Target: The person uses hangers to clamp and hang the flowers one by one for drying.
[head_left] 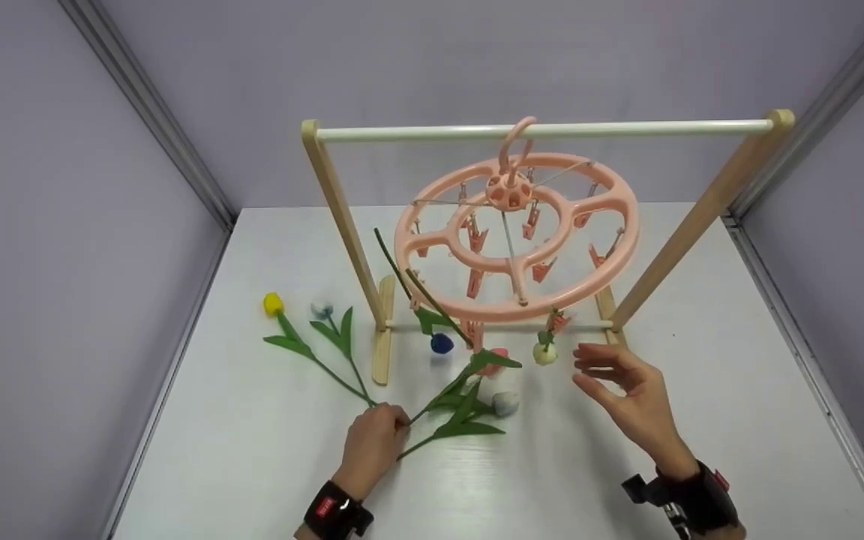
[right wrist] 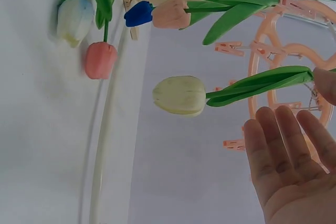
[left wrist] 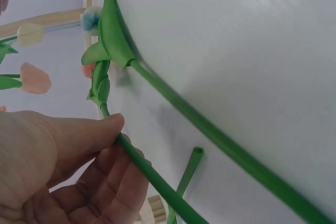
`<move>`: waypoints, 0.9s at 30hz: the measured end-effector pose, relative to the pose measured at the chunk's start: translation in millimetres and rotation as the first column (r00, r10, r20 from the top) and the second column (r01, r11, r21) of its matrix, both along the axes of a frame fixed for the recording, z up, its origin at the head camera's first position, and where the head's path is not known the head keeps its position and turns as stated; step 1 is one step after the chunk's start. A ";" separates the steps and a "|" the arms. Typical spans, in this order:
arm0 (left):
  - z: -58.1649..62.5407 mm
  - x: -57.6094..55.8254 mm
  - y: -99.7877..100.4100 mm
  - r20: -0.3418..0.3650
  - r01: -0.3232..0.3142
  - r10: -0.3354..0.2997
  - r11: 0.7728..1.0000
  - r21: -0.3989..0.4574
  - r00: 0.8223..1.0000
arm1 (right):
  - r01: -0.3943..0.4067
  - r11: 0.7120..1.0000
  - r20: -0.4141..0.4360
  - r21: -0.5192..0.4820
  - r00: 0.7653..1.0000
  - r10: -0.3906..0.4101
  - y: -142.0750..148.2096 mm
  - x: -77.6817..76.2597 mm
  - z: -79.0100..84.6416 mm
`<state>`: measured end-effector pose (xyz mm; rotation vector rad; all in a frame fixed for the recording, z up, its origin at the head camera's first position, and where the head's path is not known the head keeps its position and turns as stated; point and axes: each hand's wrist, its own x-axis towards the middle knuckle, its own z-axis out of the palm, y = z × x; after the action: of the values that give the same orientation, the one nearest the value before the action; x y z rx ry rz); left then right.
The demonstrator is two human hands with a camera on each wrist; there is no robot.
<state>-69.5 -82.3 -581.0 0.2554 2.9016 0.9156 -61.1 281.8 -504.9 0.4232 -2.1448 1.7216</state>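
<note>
My left hand [head_left: 373, 442] pinches a green tulip stem [left wrist: 152, 174] between thumb and fingers, low over the table. That stem leads to leaves and a pink bloom [right wrist: 101, 60]. Beside it lies another stem [left wrist: 210, 129] with a white-blue tulip [head_left: 505, 404]. My right hand [head_left: 631, 397] is raised with its fingers extended, near a cream tulip [right wrist: 179, 95] hanging upside down. Its thumb overlaps the tulip's leaves in the right wrist view; contact is unclear. A blue tulip [head_left: 442, 343] and a pale pink tulip [right wrist: 170, 13] also hang head down from clips.
A round pink clip hanger [head_left: 516, 306] with several clips hooks over the white bar [head_left: 417, 133] of a wooden stand [head_left: 342, 217]. A yellow tulip [head_left: 273, 304] and another white-blue tulip [head_left: 322, 308] lie on the left. Grey walls [head_left: 42, 262] border the white table [head_left: 207, 450].
</note>
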 end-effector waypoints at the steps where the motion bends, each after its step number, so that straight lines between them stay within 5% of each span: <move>1: 0.5 -0.5 -0.8 -0.018 -0.001 0.001 1.000 0.001 1.000 | 0.009 1.000 0.003 0.008 1.000 -0.009 0.5 1.2 -1.4; 7: 6.4 -4.3 -4.4 -0.080 -0.017 0.018 1.000 0.007 0.997 | 0.047 0.998 0.021 0.044 0.999 -0.048 3.7 8.4 -9.0; 19: 20.9 -7.6 -9.8 -0.087 -0.042 0.042 0.999 0.011 0.995 | 0.103 0.989 0.114 0.109 0.987 -0.115 5.9 18.5 -16.8; 27: 26.1 -4.1 -2.3 -0.085 -0.015 0.018 0.999 0.031 0.996 | 0.060 0.995 0.136 0.075 0.988 -0.070 -2.3 25.5 -20.2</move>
<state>-73.6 -84.6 -554.9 0.2803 2.9735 0.9757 -35.6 279.5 -525.1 0.2557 -2.2957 1.6890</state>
